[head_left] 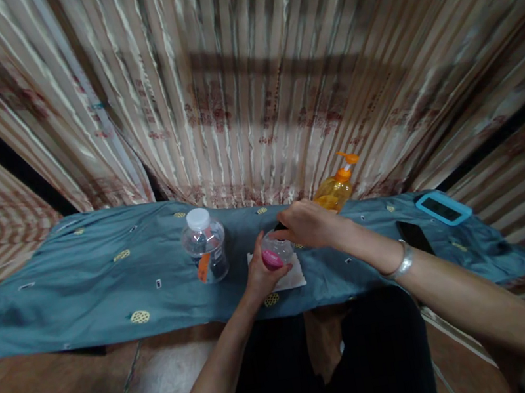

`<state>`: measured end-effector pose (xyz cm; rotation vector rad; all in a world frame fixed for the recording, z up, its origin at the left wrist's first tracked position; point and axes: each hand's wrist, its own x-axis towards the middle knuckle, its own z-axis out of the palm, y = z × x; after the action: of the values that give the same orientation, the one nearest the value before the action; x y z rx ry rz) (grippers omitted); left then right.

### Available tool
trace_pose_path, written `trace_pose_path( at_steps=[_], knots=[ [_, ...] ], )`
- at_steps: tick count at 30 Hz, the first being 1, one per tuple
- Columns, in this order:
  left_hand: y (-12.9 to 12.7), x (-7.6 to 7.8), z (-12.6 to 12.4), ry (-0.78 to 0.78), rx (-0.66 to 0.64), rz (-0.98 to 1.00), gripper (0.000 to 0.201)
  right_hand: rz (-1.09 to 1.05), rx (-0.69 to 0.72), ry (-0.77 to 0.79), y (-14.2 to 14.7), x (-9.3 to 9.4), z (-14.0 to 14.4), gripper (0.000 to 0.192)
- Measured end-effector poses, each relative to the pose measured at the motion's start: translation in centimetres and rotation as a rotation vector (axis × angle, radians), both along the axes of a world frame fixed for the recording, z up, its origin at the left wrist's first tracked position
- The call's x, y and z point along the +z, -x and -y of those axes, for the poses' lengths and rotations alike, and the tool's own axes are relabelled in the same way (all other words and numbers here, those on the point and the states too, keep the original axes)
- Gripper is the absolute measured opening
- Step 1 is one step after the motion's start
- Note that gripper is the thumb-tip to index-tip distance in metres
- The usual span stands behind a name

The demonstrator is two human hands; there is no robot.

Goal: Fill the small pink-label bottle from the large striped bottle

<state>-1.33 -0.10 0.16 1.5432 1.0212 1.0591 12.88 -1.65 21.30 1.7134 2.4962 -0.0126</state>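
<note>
My left hand point(260, 279) is wrapped around a small clear container point(277, 244) that shows a bright pink patch on its side. From the right, my right hand point(312, 222) reaches over the container's top with its fingers closed. A small dark piece point(280, 226) shows at those fingers; whether it is a cap or a handle I cannot make out. Under the container and my left hand, a white paper or cloth point(297, 276) lies on the table. Just behind my right hand stands an amber bottle point(333, 194) with an orange pump top, partly hidden by the hand.
A large clear bottle point(207, 248) with a white cap stands left of my hands. To the right lie a black phone point(414, 237) and a blue-framed device point(444, 207). A teal pineapple-print cloth point(88, 290) covers the narrow table; striped curtains point(236, 94) hang close behind.
</note>
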Motion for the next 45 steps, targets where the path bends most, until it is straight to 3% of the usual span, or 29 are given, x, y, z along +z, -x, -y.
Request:
trace_pose_path(
  at_steps=[4,10,14,21,26,34,39,42,45],
  knots=[
    [0.0,0.4,0.1,-0.007,0.000,0.000,0.107,-0.002,0.037,0.065,0.3,0.5,0.4,0.031],
    [0.0,0.7,0.1,0.016,0.000,0.000,0.106,0.030,-0.045,0.072,0.8,0.9,0.4,0.033],
    [0.0,0.5,0.1,0.009,0.003,-0.012,0.107,0.024,0.004,0.110,0.8,1.2,0.4,0.033],
    [0.1,0.4,0.0,0.003,-0.007,-0.010,0.109,0.057,-0.029,0.095,0.8,0.9,-0.2,0.039],
    [-0.1,0.1,-0.1,0.001,0.016,-0.012,0.109,0.053,-0.021,0.116,0.5,0.4,-0.5,0.031],
    [0.0,-0.1,-0.4,0.016,0.017,-0.012,0.109,-0.136,-0.044,0.048,-0.2,-2.4,-2.0,0.035],
    [0.0,0.2,-0.3,-0.003,0.057,-0.004,0.103,-0.370,-0.093,0.051,-2.7,-4.4,-3.0,0.033],
    [0.0,0.4,-0.2,0.002,0.077,0.001,0.099,-0.512,-0.189,0.040,-4.7,-7.3,-1.7,0.035],
    [-0.2,0.6,-0.2,0.006,0.102,-0.002,0.096,-0.582,-0.332,0.001,-5.3,-11.8,0.3,0.039]
  ],
)
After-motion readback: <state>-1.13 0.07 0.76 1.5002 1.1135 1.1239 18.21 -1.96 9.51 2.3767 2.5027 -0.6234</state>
